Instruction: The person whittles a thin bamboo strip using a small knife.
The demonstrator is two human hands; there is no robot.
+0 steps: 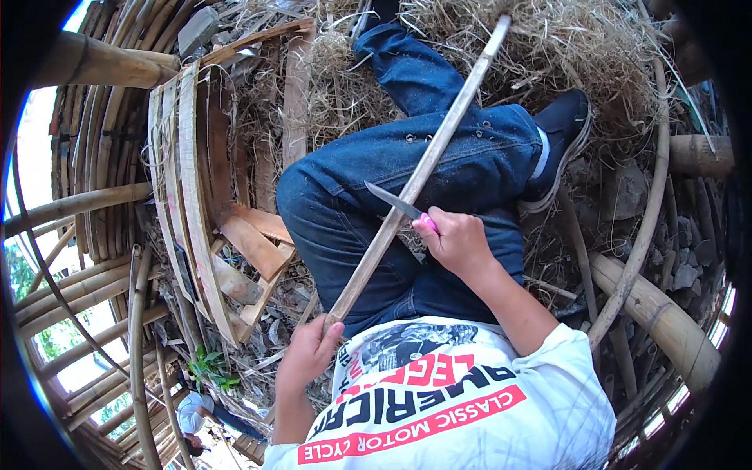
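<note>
A long, narrow bamboo strip (pixel 439 153) slants across my lap, its far end over the pile of shavings. My left hand (pixel 308 351) is closed around its near end, close to my shirt. In my right hand (pixel 456 244) is a knife (pixel 394 200) with a pink handle. Its blade lies across the middle of the strip and points up to the left; whether the edge bites into the strip is too small to tell. Under the strip are my crossed legs in blue jeans (pixel 352 176).
Pale curly shavings (pixel 548 55) heap up beyond my legs. To the left stands a wooden crate (pixel 182 184) with loose boards (pixel 254 243). Thick bamboo poles (pixel 658 313) and a curved stick (pixel 644 227) lie at the right over stones. Another person (pixel 196 415) is at the lower left.
</note>
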